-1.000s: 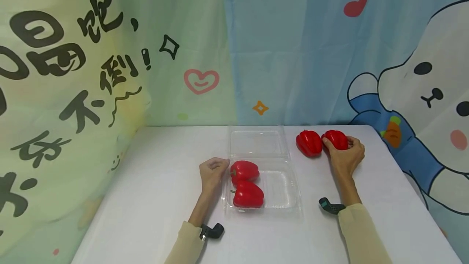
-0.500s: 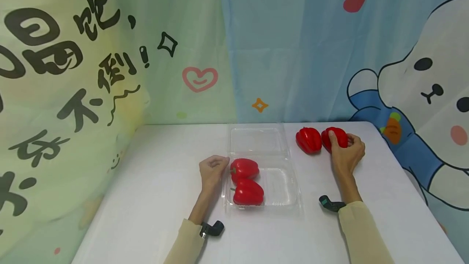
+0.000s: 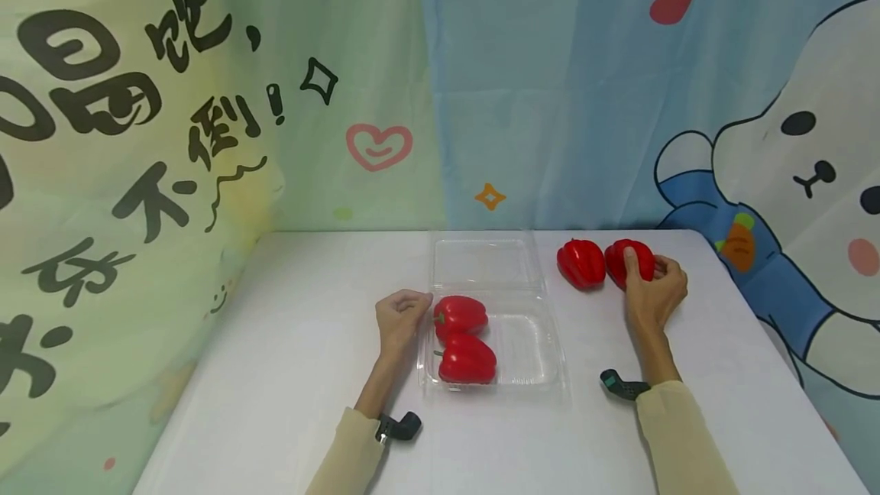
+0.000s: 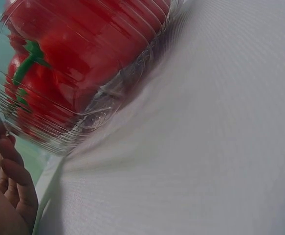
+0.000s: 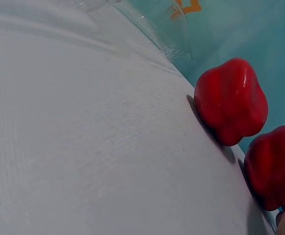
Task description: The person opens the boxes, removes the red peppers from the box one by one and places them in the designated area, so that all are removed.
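Note:
A clear plastic clamshell box (image 3: 529,342) lies unfolded on the white table, its lid part toward the back. Two red bell peppers, one (image 3: 461,316) behind the other (image 3: 467,360), rest in its left half. My left hand (image 3: 399,323) pinches the box's left rim between thumb and fingertips, as the left wrist view shows at the rim (image 4: 5,128). At the back right, my right hand (image 3: 653,292) grips a red pepper (image 3: 620,262), thumb on its near side. Another red pepper (image 3: 580,264) sits just left of it, also seen in the right wrist view (image 5: 230,102).
The white table (image 3: 289,373) ends at a printed curtain (image 3: 509,98) behind it. The box's lid part (image 3: 484,262) lies near the table's back edge, to the left of the two loose peppers.
My right thumb has shifted from the left side of the gripped pepper onto its near face, and that pepper has turned slightly. My left hand stays at the box rim.

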`<state>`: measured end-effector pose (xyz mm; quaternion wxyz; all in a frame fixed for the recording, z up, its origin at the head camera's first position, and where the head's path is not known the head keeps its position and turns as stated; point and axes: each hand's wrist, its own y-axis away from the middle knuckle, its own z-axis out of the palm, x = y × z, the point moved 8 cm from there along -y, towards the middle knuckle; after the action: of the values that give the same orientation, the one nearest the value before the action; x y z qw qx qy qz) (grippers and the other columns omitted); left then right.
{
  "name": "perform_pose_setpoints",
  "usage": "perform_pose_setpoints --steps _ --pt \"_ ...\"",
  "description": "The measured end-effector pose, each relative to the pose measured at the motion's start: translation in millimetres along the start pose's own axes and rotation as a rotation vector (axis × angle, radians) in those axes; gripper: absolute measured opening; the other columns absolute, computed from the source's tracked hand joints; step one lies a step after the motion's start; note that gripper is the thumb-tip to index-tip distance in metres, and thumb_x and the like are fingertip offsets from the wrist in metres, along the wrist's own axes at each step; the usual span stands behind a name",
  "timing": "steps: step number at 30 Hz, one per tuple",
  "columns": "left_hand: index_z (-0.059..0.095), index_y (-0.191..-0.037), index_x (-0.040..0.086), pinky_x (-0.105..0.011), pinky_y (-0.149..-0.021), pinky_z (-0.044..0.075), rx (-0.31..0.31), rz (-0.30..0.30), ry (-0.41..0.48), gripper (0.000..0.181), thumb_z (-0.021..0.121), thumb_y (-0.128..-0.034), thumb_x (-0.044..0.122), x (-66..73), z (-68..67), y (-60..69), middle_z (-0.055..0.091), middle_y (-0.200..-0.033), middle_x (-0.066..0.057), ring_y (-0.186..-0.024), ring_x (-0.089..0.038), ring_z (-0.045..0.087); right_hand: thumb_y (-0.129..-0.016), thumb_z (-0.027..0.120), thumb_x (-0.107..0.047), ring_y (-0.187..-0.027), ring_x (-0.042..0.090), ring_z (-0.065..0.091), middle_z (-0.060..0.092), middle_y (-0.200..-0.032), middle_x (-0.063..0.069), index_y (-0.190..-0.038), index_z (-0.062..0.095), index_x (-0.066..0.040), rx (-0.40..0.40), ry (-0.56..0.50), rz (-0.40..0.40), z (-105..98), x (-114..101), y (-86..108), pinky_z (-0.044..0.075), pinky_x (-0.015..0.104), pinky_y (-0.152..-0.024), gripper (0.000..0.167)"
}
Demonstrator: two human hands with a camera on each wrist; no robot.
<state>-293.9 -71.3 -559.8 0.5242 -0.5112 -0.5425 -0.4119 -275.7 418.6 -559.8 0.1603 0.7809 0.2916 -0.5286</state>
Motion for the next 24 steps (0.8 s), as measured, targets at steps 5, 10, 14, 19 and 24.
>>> perform_pose_setpoints --steps 5,10,14,19,24 --pt "0.080 -0.092 -0.001 -0.018 -0.057 0.047 0.001 -0.004 -0.005 0.017 0.081 -0.0950 0.016 -0.4 -0.3 0.1 0.082 -0.088 -0.019 -0.065 -0.006 0.065 -0.103 0.064 -0.062 -0.150 0.025 0.045 0.049 -0.164 0.009 -0.161 0.046 -0.014 0.004 0.003 0.006 -5 -2 1.5 0.048 0.045 -0.122 0.078" --pt "0.080 -0.092 -0.001 -0.019 -0.058 0.048 -0.001 0.008 -0.004 0.018 0.081 -0.0951 0.017 -0.2 0.0 -0.1 0.082 -0.087 -0.020 -0.067 -0.006 0.065 -0.103 0.065 -0.060 -0.143 0.021 0.047 0.052 -0.161 0.009 -0.158 0.049 -0.015 0.036 0.006 -0.038 -13 -12 3.1 0.046 0.041 -0.121 0.073" --pt "0.080 -0.093 -0.001 -0.019 -0.058 0.048 -0.001 0.009 -0.011 0.018 0.081 -0.0953 0.017 -0.3 -0.2 -0.1 0.082 -0.088 -0.020 -0.068 -0.006 0.065 -0.101 0.070 -0.059 -0.129 0.007 0.046 0.057 -0.156 0.007 -0.154 0.054 -0.015 0.075 0.003 -0.084 -21 -22 5.1 0.045 0.035 -0.113 0.071" --pt "0.080 -0.092 0.000 -0.019 -0.059 0.049 0.001 -0.007 -0.012 0.018 0.081 -0.0955 0.018 -1.0 -0.6 0.4 0.082 -0.087 -0.019 -0.068 -0.007 0.067 -0.098 0.074 -0.057 -0.119 0.000 0.046 0.063 -0.151 0.006 -0.151 0.060 -0.017 0.102 -0.017 -0.149 -28 -36 5.9 0.044 0.026 -0.105 0.068" --pt "0.080 -0.092 0.001 -0.018 -0.060 0.050 0.000 -0.003 -0.007 0.018 0.082 -0.0958 0.019 -0.5 0.5 1.0 0.082 -0.087 -0.020 -0.069 -0.008 0.067 -0.099 0.075 -0.054 -0.115 -0.003 0.049 0.065 -0.150 0.006 -0.150 0.063 -0.020 0.087 -0.028 -0.190 -31 -47 9.5 0.046 0.023 -0.107 0.062"
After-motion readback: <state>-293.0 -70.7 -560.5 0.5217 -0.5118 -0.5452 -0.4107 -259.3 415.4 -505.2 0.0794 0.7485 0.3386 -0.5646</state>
